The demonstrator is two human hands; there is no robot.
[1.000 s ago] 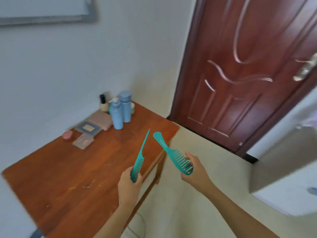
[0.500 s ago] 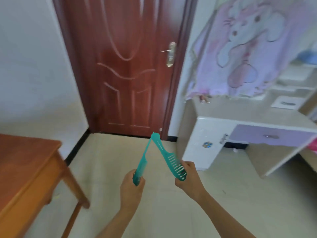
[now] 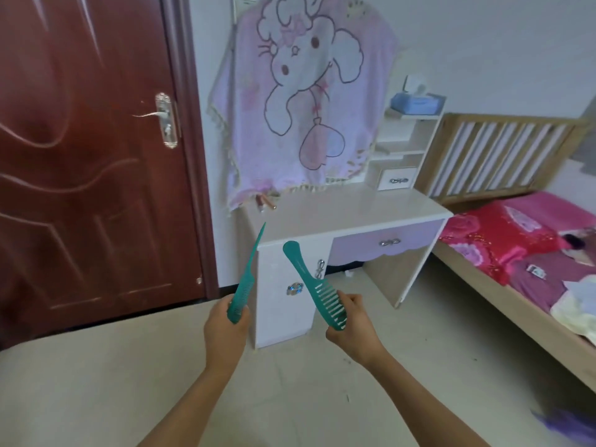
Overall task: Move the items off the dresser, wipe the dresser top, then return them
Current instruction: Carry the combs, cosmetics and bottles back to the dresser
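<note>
My left hand (image 3: 225, 327) grips the toothed end of a teal tail comb (image 3: 246, 279), whose thin tail points up and to the right. My right hand (image 3: 350, 321) holds a teal wide-tooth comb (image 3: 309, 282) by its teeth, handle pointing up and left. Both combs hang in the air in front of a white dresser (image 3: 348, 211) with a purple drawer. The dresser's top is mostly bare; a small pink tube (image 3: 265, 201) lies at its back left corner.
A pink cartoon towel (image 3: 303, 91) hangs over the dresser's mirror. White shelves with a blue tissue box (image 3: 416, 103) stand at its right. A bed with a red cover (image 3: 516, 240) is to the right, a dark red door (image 3: 87, 156) to the left. Beige tiled floor lies below.
The view has swung right, away from the brown wooden table and past the door, and now faces the white dresser. Both hands still hold the combs the same way.
</note>
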